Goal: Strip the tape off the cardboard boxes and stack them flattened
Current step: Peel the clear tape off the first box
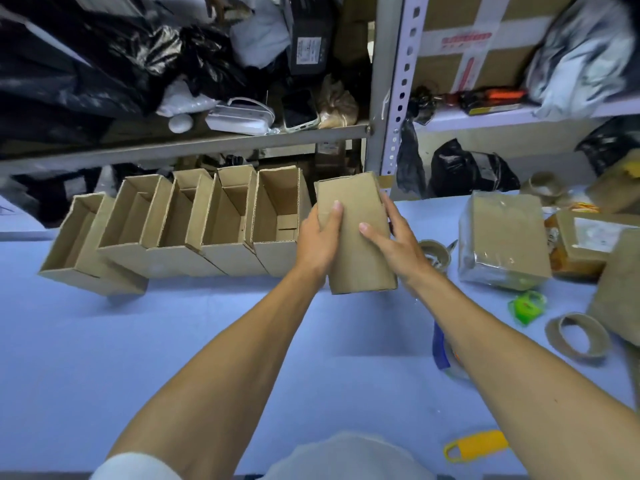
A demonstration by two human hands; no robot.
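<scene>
Centrally, a closed cardboard box (356, 233) is held between both hands above a pale blue desk (173, 341). Its long axis runs away from the person, slightly tilted. The left hand (318, 237) grips its left side, thumb on top; the right hand (391, 242) clasps the right side, fingers (386, 202) curled round the far edge. Both hands are equally near. Just left, almost touching the left hand, stands a row of open boxes (180, 223), tops open. To the right lie a taped parcel (502, 240) and tape rolls (576, 336), close by. Free desk surface lies toward the person, likely the best room for turning and flattening the box.
</scene>
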